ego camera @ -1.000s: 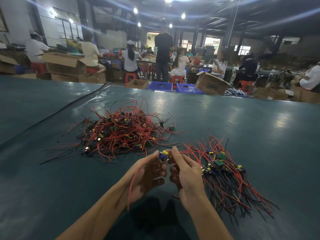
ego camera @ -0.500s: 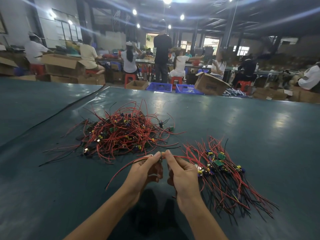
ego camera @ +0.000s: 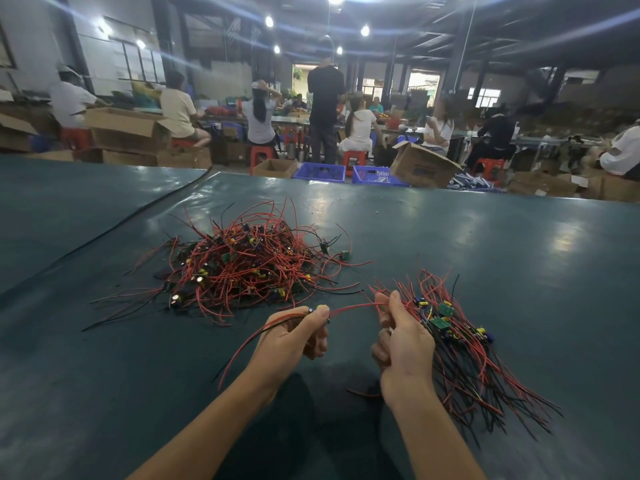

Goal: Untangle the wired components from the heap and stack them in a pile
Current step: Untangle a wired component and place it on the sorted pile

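Both hands are up over the dark green table (ego camera: 502,258), close to the camera. The left hand (ego camera: 291,336) pinches the small board end of one wired component (ego camera: 349,308) between thumb and forefinger, with the other fingers curled under. Its red and black leads trail back over the hand, down and to the left. The right hand (ego camera: 407,341) pinches the same component's red wire at thumb and fingertip, the rest of the fingers curled in. That wire spans the gap between the two hands in a slight arch.

The tangled heap (ego camera: 242,268) of red and black wires with small boards and capacitors lies ahead and left of the hands, apart from them. The sorted pile (ego camera: 464,362) lies just right of the right hand, wires fanned toward the near right; I cannot tell if the hand touches it.

Beyond the table edge are blue crates (ego camera: 320,172), a cardboard box (ego camera: 420,166), and people seated on red stools (ego camera: 353,157).
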Demonstrator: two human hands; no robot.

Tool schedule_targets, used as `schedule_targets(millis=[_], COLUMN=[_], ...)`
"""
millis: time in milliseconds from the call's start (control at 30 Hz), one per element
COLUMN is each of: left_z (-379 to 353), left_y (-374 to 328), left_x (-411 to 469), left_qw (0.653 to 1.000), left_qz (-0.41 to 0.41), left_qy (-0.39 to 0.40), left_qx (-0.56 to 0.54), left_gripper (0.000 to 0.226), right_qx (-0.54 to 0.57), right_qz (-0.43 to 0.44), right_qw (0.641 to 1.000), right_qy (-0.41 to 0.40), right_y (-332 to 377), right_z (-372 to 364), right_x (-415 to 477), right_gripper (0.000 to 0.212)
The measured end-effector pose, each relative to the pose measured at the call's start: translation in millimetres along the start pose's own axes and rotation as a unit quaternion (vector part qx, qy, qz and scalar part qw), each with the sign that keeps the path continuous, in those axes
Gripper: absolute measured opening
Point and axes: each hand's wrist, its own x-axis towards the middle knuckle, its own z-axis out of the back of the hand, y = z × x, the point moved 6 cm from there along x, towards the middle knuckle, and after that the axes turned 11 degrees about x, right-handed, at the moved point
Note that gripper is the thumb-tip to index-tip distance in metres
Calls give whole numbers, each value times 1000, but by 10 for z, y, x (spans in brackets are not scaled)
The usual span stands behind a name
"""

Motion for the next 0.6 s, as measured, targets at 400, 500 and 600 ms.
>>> schedule_targets(millis=[400,500,600], left_z=[15,43,104], left_y=[-1,-25,-54], left_x=[21,27,54], left_qw=[998,998,998], left_qz=[-21,-26,-35], left_qy=[25,26,14], left_qx=[61,53,44], left_gripper=[37,37,39], right_qx=[-120,-57,-6], right_qz=[48,43,56], right_qw=[989,997,998], right_qy=[69,6,-32], right_y=[-79,39,157], right_z=[-231,-94,27], right_x=[-245,-113,-17], right_gripper=[30,34,32])
